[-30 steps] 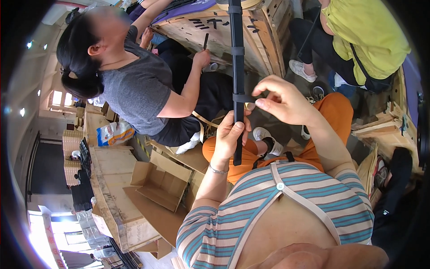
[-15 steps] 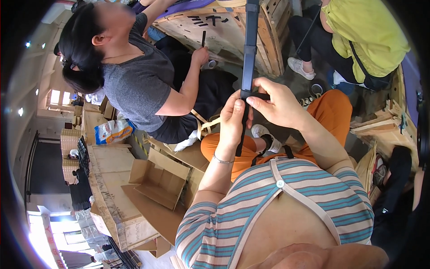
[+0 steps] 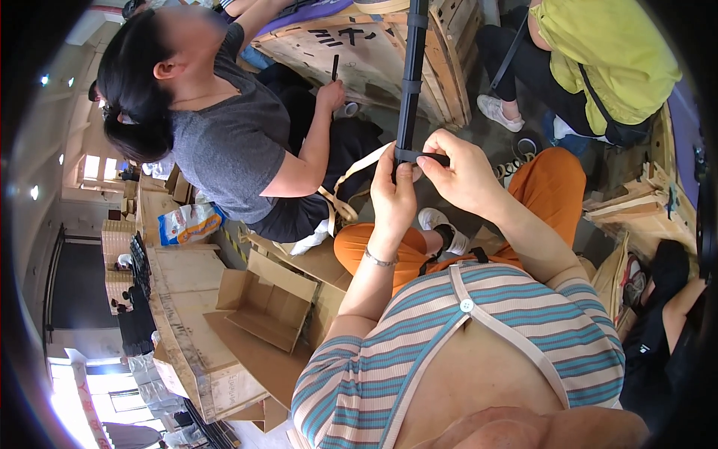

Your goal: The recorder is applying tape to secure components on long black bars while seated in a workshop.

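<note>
A large wooden crate [image 3: 374, 56] with dark painted marks fills the top middle, and a co-worker in a grey shirt [image 3: 232, 150] sits against its left side, one hand [image 3: 329, 93] raised with a dark marker. Another person in a yellow-green top [image 3: 613, 60] is at the upper right. Flattened cardboard boxes [image 3: 254, 307] lie at the lower left. A long black pole [image 3: 410, 82] stands upright in front of the crate (it runs out of the top edge). The left hand [image 3: 393, 198] is closed around the pole's lower end. The right hand [image 3: 464, 176] pinches a black strap [image 3: 426, 157] that crosses the pole, fingers closed on it just beside the left hand.
</note>
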Tool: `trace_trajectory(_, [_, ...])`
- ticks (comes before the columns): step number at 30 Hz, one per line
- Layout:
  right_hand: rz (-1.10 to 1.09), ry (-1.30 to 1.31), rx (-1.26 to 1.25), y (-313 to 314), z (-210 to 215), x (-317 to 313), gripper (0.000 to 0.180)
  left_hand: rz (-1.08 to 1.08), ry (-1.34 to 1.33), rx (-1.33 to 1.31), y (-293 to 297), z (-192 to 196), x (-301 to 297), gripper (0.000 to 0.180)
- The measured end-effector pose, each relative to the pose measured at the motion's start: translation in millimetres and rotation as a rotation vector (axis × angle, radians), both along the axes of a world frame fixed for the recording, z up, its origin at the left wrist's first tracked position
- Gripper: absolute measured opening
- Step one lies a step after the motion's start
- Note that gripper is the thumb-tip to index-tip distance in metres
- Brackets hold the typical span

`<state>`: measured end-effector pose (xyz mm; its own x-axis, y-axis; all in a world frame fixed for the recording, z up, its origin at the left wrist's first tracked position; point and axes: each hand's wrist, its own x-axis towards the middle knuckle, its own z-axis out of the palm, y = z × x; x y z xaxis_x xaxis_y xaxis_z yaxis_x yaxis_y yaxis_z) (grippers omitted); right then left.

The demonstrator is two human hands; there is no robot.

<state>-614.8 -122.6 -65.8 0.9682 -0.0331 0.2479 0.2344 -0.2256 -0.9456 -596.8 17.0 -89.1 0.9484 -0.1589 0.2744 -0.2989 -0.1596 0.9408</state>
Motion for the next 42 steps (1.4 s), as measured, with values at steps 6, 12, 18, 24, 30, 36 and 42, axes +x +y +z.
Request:
trace_trajectory(6, [-0.035, 0.041, 0.075, 5, -8, 5, 0.013, -0.108, 0.164, -0.179, 5, 0, 2, 0.023])
trace_trajectory(12, [-0.077, -0.038, -0.002, 8, -15, 8, 0.014, -0.076, 0.173, -0.255, 4, -5, 3, 0.018])
trace_trajectory(18, [-0.135, 0.032, 0.015, 10, -13, 11, 0.016, 0.121, 0.045, -0.042, -3, -13, 5, 0.014])
trace_trajectory(24, [-0.399, 0.4, -0.03, -22, -100, 52, 0.021, 0.11, -0.033, -0.124, 7, -19, -6, 0.017])
trace_trajectory(30, [-0.238, 0.245, -0.124, -25, -138, 24, 0.03, -0.206, 0.232, -0.548, 13, 33, -3, 0.033])
trace_trajectory(36, [-0.143, 0.304, -0.06, -32, -141, 32, 0.024, -0.296, 0.47, -0.706, 21, 9, 10, 0.037])
trace_trajectory(42, [0.126, 0.295, 0.327, -33, -98, 25, 0.012, -0.282, 0.583, -0.672, 14, -9, 10, 0.031])
